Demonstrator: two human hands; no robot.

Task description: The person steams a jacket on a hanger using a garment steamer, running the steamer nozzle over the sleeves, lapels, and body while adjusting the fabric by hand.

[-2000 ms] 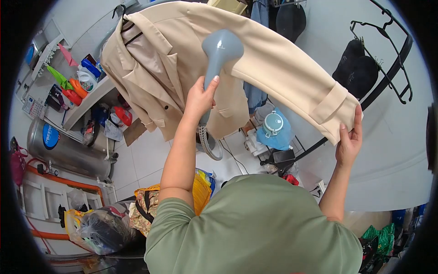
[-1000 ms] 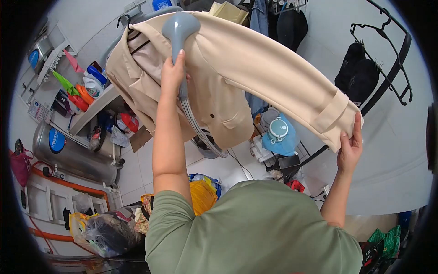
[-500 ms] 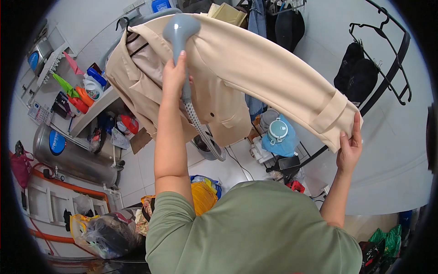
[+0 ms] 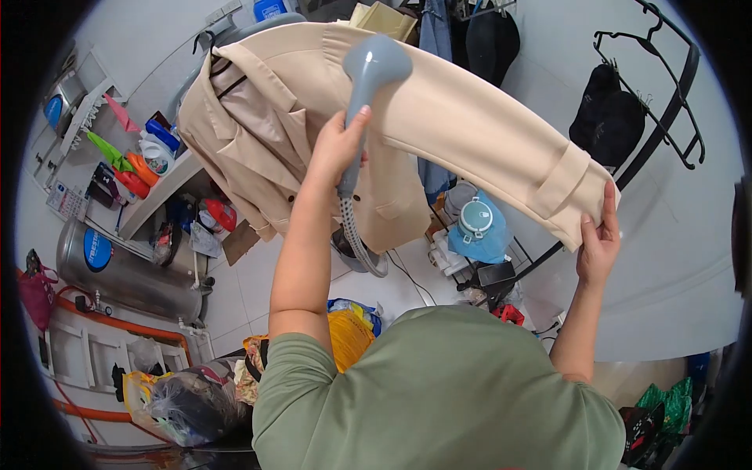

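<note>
A cream jacket hangs on a black hanger at the upper left, one sleeve stretched out to the right. My left hand is wrapped round the handle of a grey-blue steamer, whose head lies against the upper part of that sleeve. A ribbed hose runs down from the handle. At the far end of the sleeve, my right hand pinches the cuff between thumb and fingers and holds it out.
On the right stands a black rack with hangers and dark items. Bottles fill a shelf at the left, above a metal tank. A blue bag with a round-lidded container sits below the sleeve. Bagged things lie at the lower left.
My left hand has moved the steamer to the right, from the shoulder area onto the upper sleeve. My right hand still holds the cuff in nearly the same place.
</note>
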